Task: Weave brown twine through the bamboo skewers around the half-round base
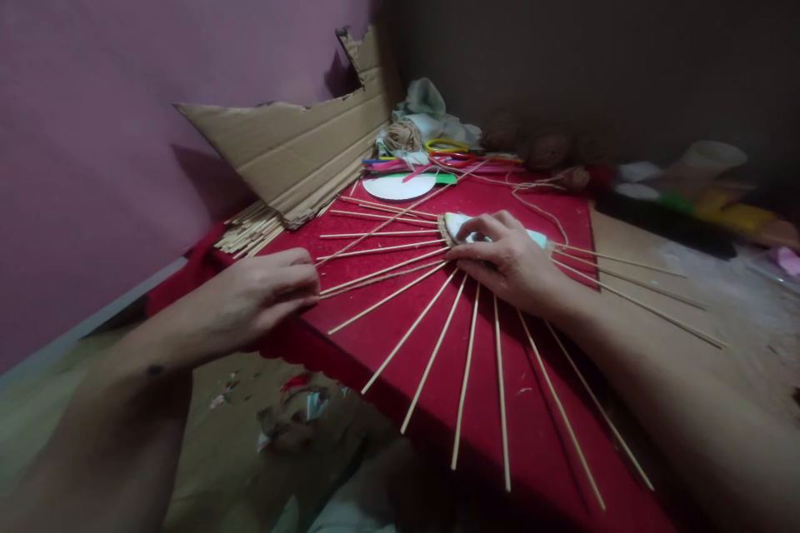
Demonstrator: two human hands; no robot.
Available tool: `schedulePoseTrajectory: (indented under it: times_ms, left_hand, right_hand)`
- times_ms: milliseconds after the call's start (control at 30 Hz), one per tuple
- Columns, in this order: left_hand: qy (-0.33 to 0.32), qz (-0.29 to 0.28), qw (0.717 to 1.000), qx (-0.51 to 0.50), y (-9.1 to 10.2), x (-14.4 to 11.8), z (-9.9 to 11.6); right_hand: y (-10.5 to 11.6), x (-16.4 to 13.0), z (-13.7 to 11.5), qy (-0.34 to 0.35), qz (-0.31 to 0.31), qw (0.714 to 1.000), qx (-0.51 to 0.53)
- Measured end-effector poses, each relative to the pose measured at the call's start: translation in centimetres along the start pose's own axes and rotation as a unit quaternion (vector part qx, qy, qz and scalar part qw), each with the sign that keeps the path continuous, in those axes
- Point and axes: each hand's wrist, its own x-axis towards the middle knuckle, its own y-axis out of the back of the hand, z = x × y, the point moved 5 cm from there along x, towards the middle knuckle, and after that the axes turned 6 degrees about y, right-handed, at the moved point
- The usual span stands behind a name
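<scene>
Both bare forearms come in from the near edge, angled toward each other. The left hand sits at the left, knuckles up, fingers bunched and pinched together, pointing right. The right hand is farther in and to the right, palm down, fingers spread and curled, tips pressing down, wrist bent a bit.

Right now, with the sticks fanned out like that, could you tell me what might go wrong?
1. The left hand pinches the outer ends of a few sticks; a hard pull could perhaps drag them out of the centre piece under the right hand.
2. The front sticks overhang the red table edge, so an arm could snag them.
3. The loose twine nearby may tangle.
</scene>
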Motion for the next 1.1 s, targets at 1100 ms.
schedulePoseTrajectory:
  times_ms: [1100]
  left_hand:
    - [-0.112,-0.162,0.980,0.026,-0.2,2.9,0.0]
  right_hand:
    - [0.0,0.0,0.1,-0.009,-0.005,1.000,0.005]
